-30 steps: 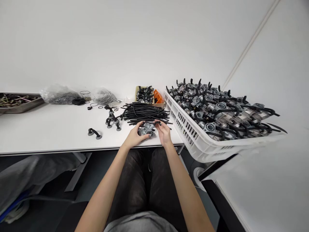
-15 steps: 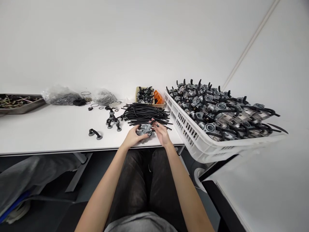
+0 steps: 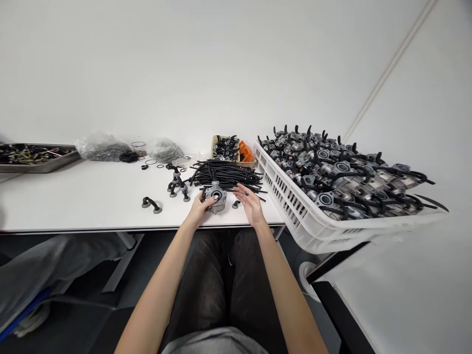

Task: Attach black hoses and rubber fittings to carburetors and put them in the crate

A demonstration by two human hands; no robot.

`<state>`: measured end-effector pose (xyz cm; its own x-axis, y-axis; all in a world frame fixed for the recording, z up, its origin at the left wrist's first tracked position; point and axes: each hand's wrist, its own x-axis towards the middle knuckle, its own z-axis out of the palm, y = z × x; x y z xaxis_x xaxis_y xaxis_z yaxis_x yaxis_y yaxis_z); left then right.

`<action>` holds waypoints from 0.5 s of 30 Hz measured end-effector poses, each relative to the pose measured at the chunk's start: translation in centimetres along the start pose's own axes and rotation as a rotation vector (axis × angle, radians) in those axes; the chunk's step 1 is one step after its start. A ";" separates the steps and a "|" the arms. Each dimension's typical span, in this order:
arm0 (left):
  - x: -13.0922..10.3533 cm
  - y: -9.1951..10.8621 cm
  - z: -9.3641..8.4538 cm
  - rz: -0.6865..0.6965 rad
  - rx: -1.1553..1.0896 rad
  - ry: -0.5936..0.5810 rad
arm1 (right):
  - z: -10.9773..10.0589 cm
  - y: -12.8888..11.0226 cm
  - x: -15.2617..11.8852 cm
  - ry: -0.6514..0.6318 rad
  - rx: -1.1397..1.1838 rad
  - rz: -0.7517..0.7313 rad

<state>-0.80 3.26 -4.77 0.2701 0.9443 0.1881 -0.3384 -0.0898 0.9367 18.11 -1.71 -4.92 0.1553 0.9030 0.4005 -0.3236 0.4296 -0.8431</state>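
Here our left hand (image 3: pixel 199 209) grips a carburetor (image 3: pixel 216 197) on the counter (image 3: pixel 81 196); our right hand (image 3: pixel 251 205) hovers open beside it.

bare forearms, dark trousers (grey shirt hem)

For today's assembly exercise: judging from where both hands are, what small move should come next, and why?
Probably the right hand should pick up a hose from the black hoses: it is open and empty beside them, while the left hand grips the metal part.

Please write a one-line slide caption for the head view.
Left hand grips a carburetor on the table; right hand open beside it, hoses behind, full basket at right.
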 end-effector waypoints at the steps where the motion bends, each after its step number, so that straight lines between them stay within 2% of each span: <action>1: -0.1 0.1 0.1 -0.008 -0.024 0.008 | 0.0 0.0 0.0 0.004 -0.004 -0.003; 7: -0.5 1.5 0.8 -0.072 -0.149 0.028 | 0.4 -0.1 -0.2 0.082 -0.068 -0.044; 11: -0.5 2.3 0.7 -0.143 -0.228 0.037 | 0.6 -0.1 0.3 0.237 -0.179 -0.127; 15: -0.2 2.5 0.0 -0.234 -0.285 0.044 | -0.6 -1.2 2.9 0.405 -0.404 -0.195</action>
<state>-1.67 2.80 -2.46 0.3327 0.9421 -0.0406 -0.5110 0.2163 0.8320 19.49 0.39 -2.91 0.5449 0.7011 0.4600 0.1144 0.4813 -0.8691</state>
